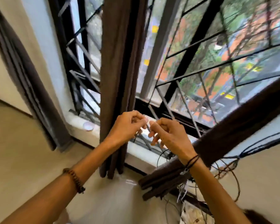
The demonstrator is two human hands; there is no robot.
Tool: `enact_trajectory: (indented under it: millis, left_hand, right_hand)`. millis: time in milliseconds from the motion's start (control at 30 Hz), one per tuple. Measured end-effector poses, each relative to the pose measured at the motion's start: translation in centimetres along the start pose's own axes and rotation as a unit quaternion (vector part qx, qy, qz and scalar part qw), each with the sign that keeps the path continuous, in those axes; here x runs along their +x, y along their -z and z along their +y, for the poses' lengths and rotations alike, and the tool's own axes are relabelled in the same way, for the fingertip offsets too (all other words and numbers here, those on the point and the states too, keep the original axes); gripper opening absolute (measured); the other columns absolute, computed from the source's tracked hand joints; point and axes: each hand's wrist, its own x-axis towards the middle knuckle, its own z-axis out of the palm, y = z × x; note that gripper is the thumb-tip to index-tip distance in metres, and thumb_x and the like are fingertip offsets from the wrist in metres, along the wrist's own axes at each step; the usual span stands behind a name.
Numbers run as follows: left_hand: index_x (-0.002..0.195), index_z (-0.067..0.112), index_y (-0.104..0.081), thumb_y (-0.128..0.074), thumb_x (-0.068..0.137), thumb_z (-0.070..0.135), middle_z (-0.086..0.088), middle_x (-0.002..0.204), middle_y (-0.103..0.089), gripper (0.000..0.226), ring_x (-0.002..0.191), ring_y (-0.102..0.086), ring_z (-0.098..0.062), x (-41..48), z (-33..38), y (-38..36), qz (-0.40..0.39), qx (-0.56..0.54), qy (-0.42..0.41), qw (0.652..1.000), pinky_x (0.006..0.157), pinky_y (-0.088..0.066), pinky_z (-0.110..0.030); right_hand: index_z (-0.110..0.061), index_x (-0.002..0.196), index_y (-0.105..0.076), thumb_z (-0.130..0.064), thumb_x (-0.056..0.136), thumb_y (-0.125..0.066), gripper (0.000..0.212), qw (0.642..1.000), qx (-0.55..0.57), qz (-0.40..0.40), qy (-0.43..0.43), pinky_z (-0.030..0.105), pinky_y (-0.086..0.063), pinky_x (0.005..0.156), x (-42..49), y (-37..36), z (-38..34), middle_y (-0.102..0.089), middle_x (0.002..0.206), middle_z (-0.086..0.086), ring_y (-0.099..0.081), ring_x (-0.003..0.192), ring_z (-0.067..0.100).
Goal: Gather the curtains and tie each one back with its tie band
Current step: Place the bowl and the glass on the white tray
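1. Left curtain point(31, 88): brown, hanging loose against the pale wall, well to the left of the middle curtain.
2. Beaded bracelet point(74, 180): brown, on the left forearm, below and left of the middle curtain.
3. Small round white object point(88, 126): lying on the window sill point(74, 126), just left of the middle curtain. Too blurred to identify.
4. Middle curtain point(118, 62): brown, gathered into a narrow upright column of folds in front of the window. Its hem ends near the floor.
5. Left hand point(126, 126): in front of the middle curtain's right edge, fingers curled, thumb and forefinger pinching the tie band.
6. Tie band point(135, 138): a thin dark cord just right of the middle curtain, held between the two hands, with a short end hanging below the left hand. Whether it passes around the curtain cannot be told.
7. Right hand point(166, 135): right of the middle curtain and close to the left hand, thumb and forefinger pinched on the cord, other fingers loosely bent downward.
8. Black wrist threads point(191, 162): on the right wrist.
9. Window grille point(192, 46): dark bars behind and right of the middle curtain.
10. Right curtain point(233, 135): brown, gathered, running at a slant in this view, right of the middle curtain.
11. Loose cables point(229, 168): tangled on the wall, far right of the middle curtain.
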Motion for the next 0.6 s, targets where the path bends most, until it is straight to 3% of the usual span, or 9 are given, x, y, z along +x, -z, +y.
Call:
enact_trajectory:
  millis: [133,300,433,600]
  left_hand:
    - [0.086,0.028,-0.068,-0.066,0.092,0.035,0.010,0.074,-0.074,0.009,0.066,-0.071,-0.006,-0.3,-4.8,6.0,0.038,0.019,0.067,0.997,0.042,-0.045,-0.018]
    - [0.089,0.024,-0.072,-0.069,0.091,0.031,0.000,0.079,-0.075,0.008,0.074,-0.073,-0.018,0.5,-10.4,14.8,0.083,0.044,0.123,0.988,0.061,-0.061,-0.038]
    - [0.093,0.019,-0.070,-0.067,0.093,0.029,0.000,0.081,-0.074,0.011,0.073,-0.071,-0.014,1.5,-14.3,21.6,0.091,0.052,0.147,0.983,0.048,-0.047,-0.018]
    - [0.091,0.024,-0.069,-0.064,0.093,0.033,0.003,0.082,-0.074,0.011,0.077,-0.068,-0.014,4.0,-19.5,28.2,0.088,0.054,0.209,0.973,0.059,-0.046,-0.028]
  right_hand:
    - [-0.014,0.085,-0.067,-0.037,0.101,-0.058,0.030,0.999,-0.015,-0.035,-0.016,0.026,-0.050,0.046,3.3,-7.2,0.3,-0.076,0.076,0.001,-0.074,0.061,0.019]
    - [-0.020,0.087,-0.068,-0.039,0.102,-0.054,0.029,0.995,-0.028,-0.081,-0.056,0.024,-0.054,0.051,8.2,-17.3,0.1,-0.078,0.081,-0.006,-0.075,0.065,0.015]
    - [-0.022,0.088,-0.070,-0.039,0.101,-0.056,0.026,0.992,-0.017,-0.079,-0.097,0.028,-0.058,0.054,12.5,-25.2,0.3,-0.077,0.079,-0.004,-0.072,0.060,0.011]
    - [-0.011,0.089,-0.069,-0.040,0.099,-0.058,0.033,0.988,0.015,-0.065,-0.142,0.044,-0.060,0.062,17.7,-33.6,1.9,-0.077,0.083,0.005,-0.075,0.068,0.022]
